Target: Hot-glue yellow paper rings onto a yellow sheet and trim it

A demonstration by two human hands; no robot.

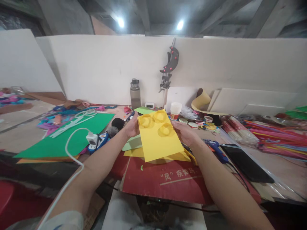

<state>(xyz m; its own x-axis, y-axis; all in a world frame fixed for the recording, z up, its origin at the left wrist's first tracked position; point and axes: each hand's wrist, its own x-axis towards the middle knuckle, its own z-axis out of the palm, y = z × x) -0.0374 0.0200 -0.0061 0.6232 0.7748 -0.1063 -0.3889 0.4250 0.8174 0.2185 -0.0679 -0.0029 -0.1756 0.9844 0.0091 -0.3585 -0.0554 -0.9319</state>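
A yellow sheet of craft paper (159, 143) is tilted toward me above the table, with three yellow paper rings on its upper part, one of them this ring (167, 129). My left hand (132, 127) grips the sheet's left edge near the top. At the opposite edge, my right hand (185, 131) holds it the same way. Fingers of both hands are partly hidden behind the paper. Below it lie more yellow paper (131, 152) and a pale green sheet (132, 142), on a red board (148, 182) with printed characters.
Green sheets (69, 137) and a white power plug (91, 139) lie to the left. A blue glue gun (219, 151), a dark phone (247, 163) and bundled pipe cleaners (275, 137) are on the right. Behind stand a bottle (135, 95) and a paper cup (175, 109).
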